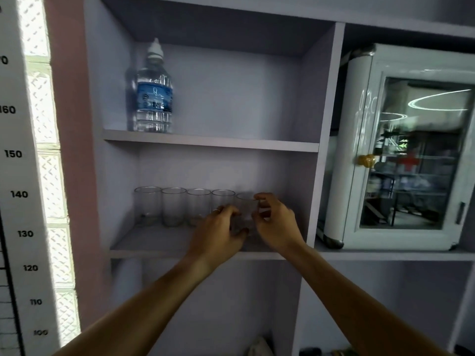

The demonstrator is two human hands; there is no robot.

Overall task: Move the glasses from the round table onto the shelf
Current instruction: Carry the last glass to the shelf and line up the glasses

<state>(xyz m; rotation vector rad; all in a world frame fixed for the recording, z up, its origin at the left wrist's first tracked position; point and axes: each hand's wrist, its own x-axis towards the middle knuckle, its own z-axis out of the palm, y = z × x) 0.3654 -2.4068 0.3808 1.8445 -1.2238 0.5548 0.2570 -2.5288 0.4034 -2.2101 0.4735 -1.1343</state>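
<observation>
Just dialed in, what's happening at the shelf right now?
A person is setting a clear glass onto the lower shelf, both hands around it: left hand on its left side, right hand on its right. It sits at the right end of a row of four glasses already standing upright. A water bottle stands on the shelf above, and a small glass-door cabinet sits in the compartment to the right.

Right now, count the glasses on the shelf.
5. Four stand in a row at the back. The fifth glass is between both hands, rightmost. Hands may hide more.
</observation>
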